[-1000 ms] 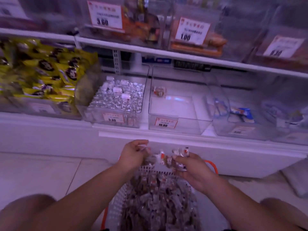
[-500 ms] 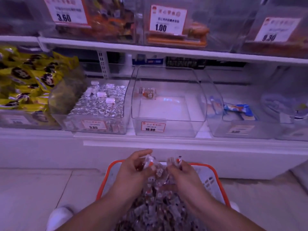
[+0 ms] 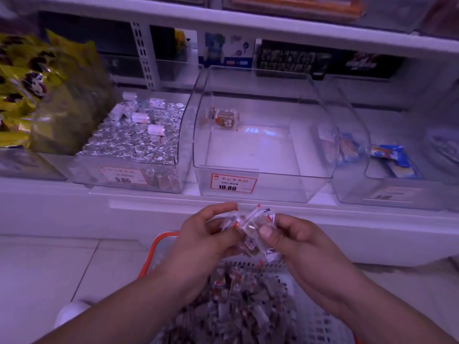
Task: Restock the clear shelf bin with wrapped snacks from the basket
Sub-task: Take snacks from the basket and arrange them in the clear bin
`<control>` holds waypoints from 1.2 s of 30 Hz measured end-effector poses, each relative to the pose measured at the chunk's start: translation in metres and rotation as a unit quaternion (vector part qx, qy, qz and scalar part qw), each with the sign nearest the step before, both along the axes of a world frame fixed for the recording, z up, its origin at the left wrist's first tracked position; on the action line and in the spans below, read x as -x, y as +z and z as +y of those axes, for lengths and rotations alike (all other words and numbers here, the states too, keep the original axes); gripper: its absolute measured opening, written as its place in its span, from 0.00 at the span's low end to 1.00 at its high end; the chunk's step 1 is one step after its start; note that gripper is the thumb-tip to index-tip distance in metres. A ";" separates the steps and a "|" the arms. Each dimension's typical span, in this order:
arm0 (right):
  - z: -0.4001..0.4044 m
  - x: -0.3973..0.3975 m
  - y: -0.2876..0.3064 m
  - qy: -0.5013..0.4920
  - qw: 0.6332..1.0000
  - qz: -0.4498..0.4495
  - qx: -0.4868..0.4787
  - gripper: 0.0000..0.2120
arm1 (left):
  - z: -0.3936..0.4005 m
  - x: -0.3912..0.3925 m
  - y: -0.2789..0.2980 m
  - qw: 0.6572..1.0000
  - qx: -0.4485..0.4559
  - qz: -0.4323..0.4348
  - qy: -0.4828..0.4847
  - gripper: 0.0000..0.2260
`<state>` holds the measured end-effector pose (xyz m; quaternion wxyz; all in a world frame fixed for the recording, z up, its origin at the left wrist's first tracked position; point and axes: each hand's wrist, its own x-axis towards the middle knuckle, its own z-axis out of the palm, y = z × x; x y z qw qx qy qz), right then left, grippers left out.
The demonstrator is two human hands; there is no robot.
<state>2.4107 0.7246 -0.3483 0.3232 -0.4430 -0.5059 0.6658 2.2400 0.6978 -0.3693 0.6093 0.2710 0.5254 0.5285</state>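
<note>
Two hands meet just above the basket's far rim, and between them I see a small bunch of wrapped snacks (image 3: 250,232) in clear film with red-tipped ends. My left hand (image 3: 206,234) has its fingers curled around the left side of the bunch, forefinger stretched over the top. My right hand (image 3: 295,237) pinches the right side, thumb (image 3: 267,230) pressed flat on a wrapper. How many pieces are in the bunch I cannot tell.

Directly below my wrists sits the basket (image 3: 159,247), white mesh with an orange rim, heaped with more of the same brown wrapped pieces (image 3: 238,309).

Ahead of my hands, on the white shelf (image 3: 149,202), stands the clear shelf bin (image 3: 263,135), its front carrying a price label (image 3: 232,183) that reads 10.80. One wrapped snack (image 3: 226,119) lies at the back left of its floor, well apart from the bunch I hold.

Left of that bin, touching or just beside it, is another clear bin (image 3: 129,155) full of silver-foiled sweets, with a few white rolls on top. Farther left lie yellow packets (image 3: 29,95). To the right of my hands' line, a third bin (image 3: 387,170) holds blue-wrapped items (image 3: 388,155).
</note>
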 end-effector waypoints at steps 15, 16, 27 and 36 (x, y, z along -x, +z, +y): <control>-0.046 0.045 -0.004 -0.025 0.994 -0.090 -0.059 0.17 | -0.022 -0.039 0.024 0.995 0.019 0.052 0.083 0.28; -0.053 0.041 -0.005 -0.002 0.994 -0.088 -0.066 0.21 | -0.021 -0.039 0.026 0.996 0.022 0.050 0.076 0.30; -0.009 0.027 0.009 -0.048 0.998 -0.011 -0.041 0.14 | -0.010 0.003 0.042 0.994 -0.097 0.036 -0.025 0.14; -0.016 0.035 0.003 -0.097 0.985 -0.104 -0.097 0.10 | -0.015 -0.018 0.028 0.995 -0.018 -0.024 0.094 0.10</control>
